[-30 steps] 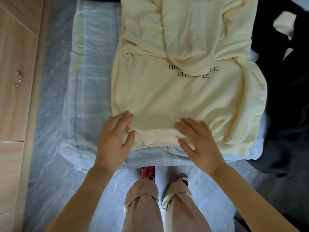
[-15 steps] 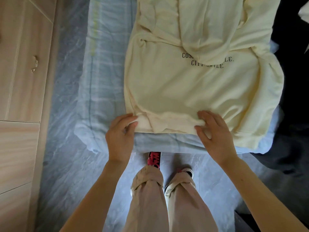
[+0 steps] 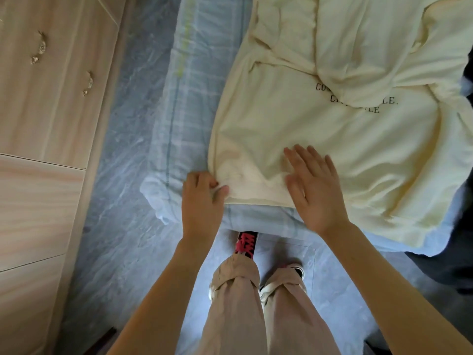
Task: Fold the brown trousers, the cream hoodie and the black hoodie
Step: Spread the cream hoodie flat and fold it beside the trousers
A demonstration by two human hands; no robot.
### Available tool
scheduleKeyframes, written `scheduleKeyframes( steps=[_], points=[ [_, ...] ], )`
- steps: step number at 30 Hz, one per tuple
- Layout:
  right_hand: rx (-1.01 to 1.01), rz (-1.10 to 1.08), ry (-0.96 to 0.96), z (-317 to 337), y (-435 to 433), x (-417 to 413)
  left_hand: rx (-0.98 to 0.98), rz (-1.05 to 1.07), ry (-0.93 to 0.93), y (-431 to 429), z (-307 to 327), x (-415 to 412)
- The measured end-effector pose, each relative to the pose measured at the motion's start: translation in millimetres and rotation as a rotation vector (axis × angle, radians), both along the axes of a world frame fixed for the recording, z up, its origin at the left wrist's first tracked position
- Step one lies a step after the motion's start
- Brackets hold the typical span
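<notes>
We have the cream hoodie [image 3: 320, 149] lying on the pale checked bedcover [image 3: 194, 98], sleeves and hood already laid in over the chest print. Half a second ago both our hands sat at the near hem, close to each other's level. Now our left hand [image 3: 202, 201] has slid out to the hem's left corner, thumb and fingers curled and pinching the cloth there, while our right hand [image 3: 316, 188] has lifted its grip and lies flat on the body of the hoodie, fingers spread, palm down. That looks like the shift from tidying the hem to the fold itself: one hand anchors, the other takes the corner. Judging by this, the cream hoodie is midway, with the bottom still to be brought up. A black garment [image 3: 460, 272] at the right edge is probably the black hoodie, waiting. We cannot see the brown trousers.
</notes>
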State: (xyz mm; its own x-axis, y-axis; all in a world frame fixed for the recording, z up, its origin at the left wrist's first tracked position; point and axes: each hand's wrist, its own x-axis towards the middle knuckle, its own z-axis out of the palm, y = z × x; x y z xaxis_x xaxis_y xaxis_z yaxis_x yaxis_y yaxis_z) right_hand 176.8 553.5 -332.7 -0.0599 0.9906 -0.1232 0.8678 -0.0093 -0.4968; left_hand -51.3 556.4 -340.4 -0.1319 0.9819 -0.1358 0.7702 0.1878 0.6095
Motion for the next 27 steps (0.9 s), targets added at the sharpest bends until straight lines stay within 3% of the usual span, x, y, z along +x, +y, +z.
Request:
scheduleKeyframes(
  steps=[4,8,10,12,15,17,21,25,27],
  points=[
    [-0.01,0.039,-0.092,-5.9,15.0,-17.7,-0.015,0.186,-0.135,-1.7,2.2,-20.6],
    [-0.03,0.086,-0.196,-22.2,16.7,-21.7,-0.163,0.36,-0.248,-3.1,9.9,-31.1],
    [-0.053,0.123,-0.26,-32.6,15.3,-22.4,-0.206,0.27,-0.122,5.1,13.8,-26.8],
    [-0.036,0.131,-0.29,-40.8,15.0,-23.6,-0.074,0.096,0.102,15.4,17.7,-13.9],
    [-0.024,0.134,-0.331,-45.7,14.5,-24.7,0.149,-0.313,0.296,24.4,14.7,12.1],
    [-0.047,0.147,-0.294,-39.2,17.6,-24.3,0.083,-0.517,0.38,26.1,-0.8,18.7],
    [-0.001,0.14,-0.143,-16.0,5.4,2.4,0.053,-0.596,0.47,26.1,-32.8,3.9],
    [0.024,-0.308,-0.303,-6.4,-42.5,86.5,0.081,-0.613,0.474,28.9,-42.4,2.3],
    [-0.088,-0.357,-0.402,-10.2,-67.1,122.1,0.104,-0.585,0.475,27.0,-42.5,7.8]
  ],
)
